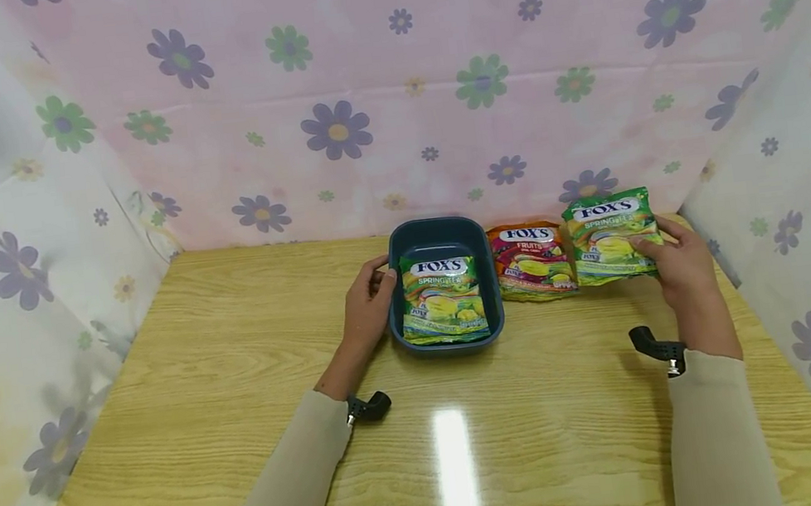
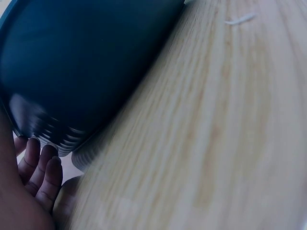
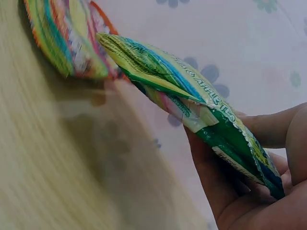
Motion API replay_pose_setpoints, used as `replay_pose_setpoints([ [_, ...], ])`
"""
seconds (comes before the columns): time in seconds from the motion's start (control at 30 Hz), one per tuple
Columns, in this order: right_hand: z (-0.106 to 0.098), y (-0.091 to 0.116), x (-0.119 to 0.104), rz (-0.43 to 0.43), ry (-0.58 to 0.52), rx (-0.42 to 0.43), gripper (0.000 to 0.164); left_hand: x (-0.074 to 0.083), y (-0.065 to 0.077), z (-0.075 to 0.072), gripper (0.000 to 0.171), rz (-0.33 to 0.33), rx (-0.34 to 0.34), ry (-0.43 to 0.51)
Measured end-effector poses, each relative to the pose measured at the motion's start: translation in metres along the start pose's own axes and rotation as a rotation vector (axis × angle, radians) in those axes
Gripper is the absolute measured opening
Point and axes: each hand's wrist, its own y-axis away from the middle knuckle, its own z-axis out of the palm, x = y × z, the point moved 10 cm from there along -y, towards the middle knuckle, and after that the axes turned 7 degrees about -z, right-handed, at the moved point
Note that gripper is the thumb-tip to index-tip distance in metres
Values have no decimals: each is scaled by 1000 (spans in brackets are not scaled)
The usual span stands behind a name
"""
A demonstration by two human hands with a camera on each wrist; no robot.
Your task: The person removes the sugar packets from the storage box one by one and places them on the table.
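Note:
My left hand (image 1: pixel 368 299) holds the left rim of a dark blue plastic tub (image 1: pixel 451 350), thumb at the rim and fingers along the outer wall. In the left wrist view those fingers (image 2: pixel 47 177) are bent close against the tub's wall (image 2: pixel 91 57). Inside the tub lies a green Fox's Spring Tea candy bag (image 1: pixel 444 303). My right hand (image 1: pixel 682 259) pinches a second green Spring Tea candy bag (image 1: pixel 610 238) by its right edge, thumb in front. The right wrist view shows this bag (image 3: pixel 192 96) edge-on, raised off the table.
An orange-red Fox's Fruits candy bag (image 1: pixel 532 262) lies between the tub and the held bag. The wooden table (image 1: pixel 545 421) meets a flowered cloth backdrop (image 1: pixel 394 154) behind and at both sides. A small white scrap (image 2: pixel 241 19) shows on the wood in the left wrist view.

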Motion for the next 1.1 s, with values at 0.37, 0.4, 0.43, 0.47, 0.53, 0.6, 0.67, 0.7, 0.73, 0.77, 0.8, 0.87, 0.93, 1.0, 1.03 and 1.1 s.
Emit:
replay_pose_setpoints([
  [0.37,-22,-6,25,61,74,117,77,1,1,0,40,2,-2,18],
  [0.4,-24,-7,28,66,105,131,76,1,1,1,40,1,-3,18],
  [0.43,-27,-8,30,72,138,148,75,1,1,1,40,0,-3,17],
  [0.47,-29,-8,32,80,172,164,73,1,1,1,39,-1,-3,17],
  [0.53,-34,-10,34,80,260,196,70,1,0,0,39,0,-3,16],
  [0.6,-37,-12,34,62,389,206,67,1,-1,0,38,4,-1,10],
  [0.67,-39,-13,30,27,539,210,66,1,-1,0,38,7,1,6],
  [0.7,-39,-14,28,4,615,207,66,1,-2,0,37,8,1,4],
  [0.73,-38,-14,25,-25,693,202,67,1,-2,1,37,9,1,4],
  [0.77,-37,-13,22,-49,748,195,68,1,-2,1,37,9,2,4],
  [0.8,-36,-13,19,-74,790,190,68,1,-2,1,37,9,2,4],
  [0.87,-32,-11,14,-117,861,176,67,1,-2,1,37,8,1,7],
  [0.93,-27,-10,8,-144,931,162,65,1,-1,1,37,7,1,6],
  [1.0,-21,-9,3,-158,986,139,64,1,-1,1,37,7,3,1],
  [1.03,-19,-8,0,-163,1005,129,63,1,-1,1,37,7,4,-1],
  [1.1,-13,-7,-4,-174,1029,102,62,1,-1,0,37,9,7,-4],
])
